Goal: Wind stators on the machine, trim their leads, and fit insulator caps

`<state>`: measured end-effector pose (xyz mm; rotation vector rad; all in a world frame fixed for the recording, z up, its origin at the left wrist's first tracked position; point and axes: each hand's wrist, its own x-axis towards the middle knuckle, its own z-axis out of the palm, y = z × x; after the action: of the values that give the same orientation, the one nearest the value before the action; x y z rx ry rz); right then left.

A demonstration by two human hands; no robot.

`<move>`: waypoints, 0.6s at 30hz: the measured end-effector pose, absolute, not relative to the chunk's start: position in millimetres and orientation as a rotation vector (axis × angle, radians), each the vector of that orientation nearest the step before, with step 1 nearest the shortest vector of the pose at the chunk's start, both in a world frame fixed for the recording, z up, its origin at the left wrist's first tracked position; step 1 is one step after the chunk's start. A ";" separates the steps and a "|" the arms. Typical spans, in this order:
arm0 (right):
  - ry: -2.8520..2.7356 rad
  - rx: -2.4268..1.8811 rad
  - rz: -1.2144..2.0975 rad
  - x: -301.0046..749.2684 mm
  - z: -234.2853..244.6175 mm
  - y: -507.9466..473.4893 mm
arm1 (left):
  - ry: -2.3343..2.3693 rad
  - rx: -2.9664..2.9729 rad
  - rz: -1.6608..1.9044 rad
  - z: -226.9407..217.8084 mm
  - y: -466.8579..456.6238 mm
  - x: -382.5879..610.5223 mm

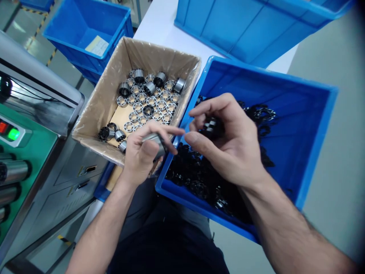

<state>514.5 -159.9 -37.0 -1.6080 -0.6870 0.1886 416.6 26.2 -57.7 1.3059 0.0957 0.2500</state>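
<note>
My left hand (144,152) is closed round a silver metal cylinder (155,142), its index finger reaching toward my right hand. Curled above the blue bin, my right hand (230,137) holds a small black part (212,127), partly hidden in its fingers and blurred. The two hands' fingertips nearly meet over the bin's left wall. A heap of loose black parts (199,186) lies in the blue bin (296,133) under my right hand. Left of it, a plastic-lined carton (97,114) holds several slotted metal cores (151,101), some with black ends.
Behind the bin stands a larger blue crate (242,30). Another blue crate (85,26) with a paper inside sits beyond the carton. At left, a metal workstation (76,171) has a green top (37,140), a lit green switch (13,134) and several metal cylinders (14,171).
</note>
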 end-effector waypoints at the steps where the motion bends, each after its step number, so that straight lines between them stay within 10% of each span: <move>1: -0.650 -1.585 0.263 513.0 -37.2 -160.1 | 0.165 1.295 0.298 -56.4 25.9 417.6; 18: -0.599 -1.471 0.497 514.7 -30.6 -160.3 | 0.336 1.077 0.167 -47.2 25.6 418.8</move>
<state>514.7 -160.3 -30.6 -1.4706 -0.5995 0.4969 418.8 25.6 -47.2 1.0766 0.3365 0.1671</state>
